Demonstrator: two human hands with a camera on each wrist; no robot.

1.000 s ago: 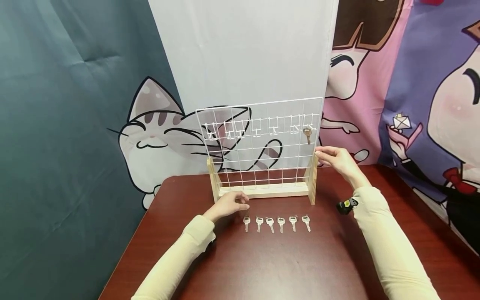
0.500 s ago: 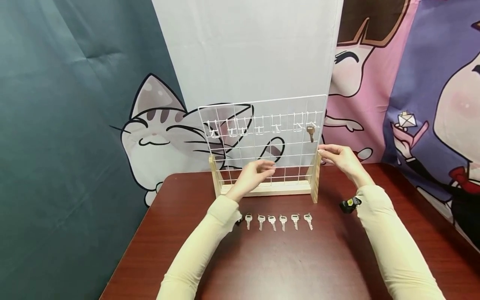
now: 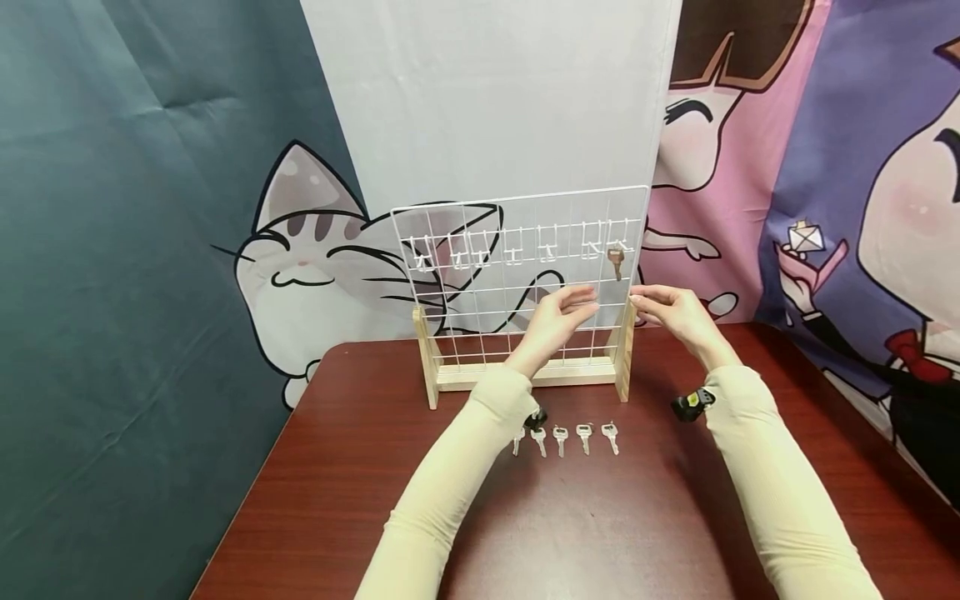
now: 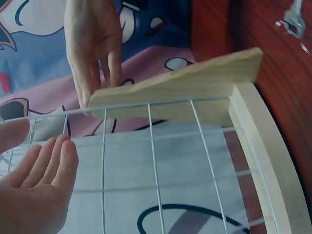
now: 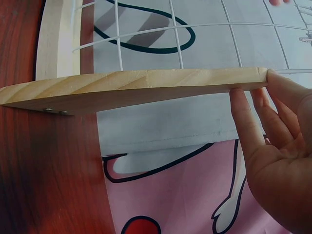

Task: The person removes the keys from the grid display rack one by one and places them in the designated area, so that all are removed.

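A white wire grid [image 4: 153, 146] stands upright in a wooden frame [image 3: 459, 378]. My right hand [image 3: 678, 317] pinches the top end of the frame's right wooden side piece [image 5: 170, 79] between thumb and fingers. My left hand [image 3: 553, 325] hovers before the grid's lower right part, fingers extended and thumb apart, with nothing in it; the left wrist view shows its fingers [image 4: 62, 163] close to the wires. Above it, one brass-coloured key [image 3: 617, 262] hangs from the rightmost hook. Several silver keys [image 3: 561, 440] lie in a row on the table, the left end hidden by my left wrist.
Several white wire hooks [image 3: 513, 257] hang along the upper grid. The dark red table [image 3: 337, 467] reaches back to a cartoon-printed cloth [image 3: 300, 250]. A black device [image 3: 692, 405] sits under my right wrist.
My left hand has risen from beside the leftmost key and moved right across the grid, below the hanging key. My right hand keeps its grip on the side piece.
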